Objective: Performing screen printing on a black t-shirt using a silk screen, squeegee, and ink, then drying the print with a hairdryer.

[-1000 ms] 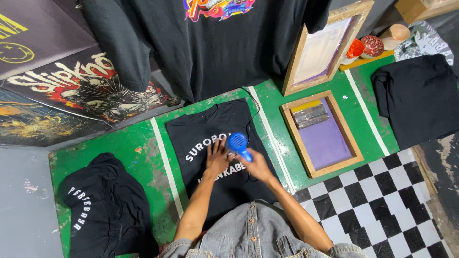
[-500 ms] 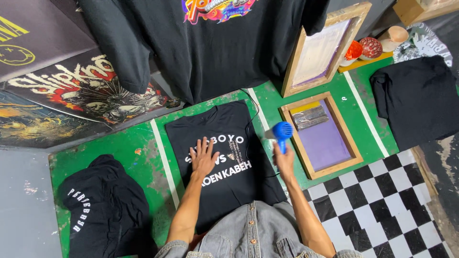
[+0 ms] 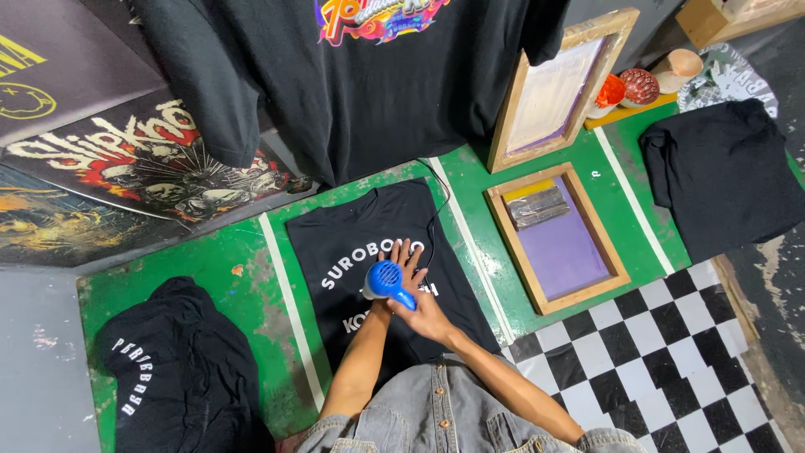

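Over the black T-shirt [image 3: 369, 243], right hand [image 3: 428, 315] grips blue dryer [image 3: 386, 281]; left hand [image 3: 408, 262] lies flat.

The blue hair dryer [image 3: 387, 281] in the right hand [image 3: 426, 316] looks like smooth, slightly glossy plastic, and the black T-shirt [image 3: 369, 243] under the left hand [image 3: 409, 260] is matt cloth carrying flat white print. The green table [image 3: 210, 277] is painted, its coat worn and scuffed to rough patches at the left, while the screen frame [image 3: 557, 239] to the right is bare pale wood around a smooth purple mesh. The person's sleeveless top [image 3: 453, 419] is faded grey denim.
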